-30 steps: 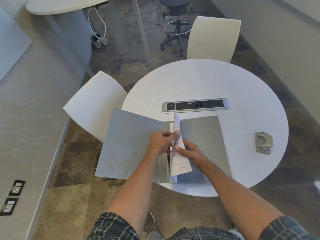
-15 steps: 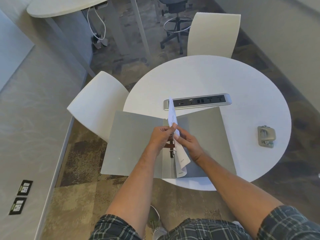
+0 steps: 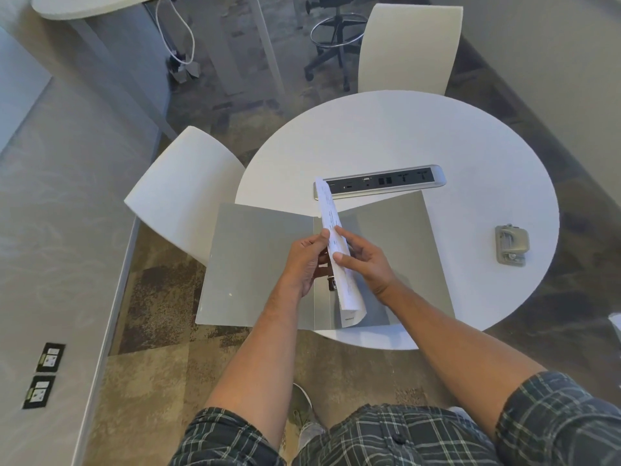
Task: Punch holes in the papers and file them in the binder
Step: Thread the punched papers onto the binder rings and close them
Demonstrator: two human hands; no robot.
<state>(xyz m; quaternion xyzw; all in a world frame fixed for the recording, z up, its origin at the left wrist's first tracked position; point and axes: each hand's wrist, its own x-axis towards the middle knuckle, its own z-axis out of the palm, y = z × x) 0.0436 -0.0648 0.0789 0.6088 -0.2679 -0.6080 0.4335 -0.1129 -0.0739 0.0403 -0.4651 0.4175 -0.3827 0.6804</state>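
Binder (image 3: 255,264) lies open at 6 o'clock on the round table (image 3: 403,136), left cover overhanging the edge. Papers (image 3: 337,250) stand on edge over the spine. Left hand (image 3: 307,260) and right hand (image 3: 364,260) are both closed on the sheets, pinching from either side. Hole punch (image 3: 511,244) sits at 3 o'clock, well apart. Rings mostly hidden; probably open. Judgement: align the holes, lower the papers square, don't force them.

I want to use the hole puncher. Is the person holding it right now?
No, the hole puncher sits alone on the round table, while the left hand and right hand hold the papers.
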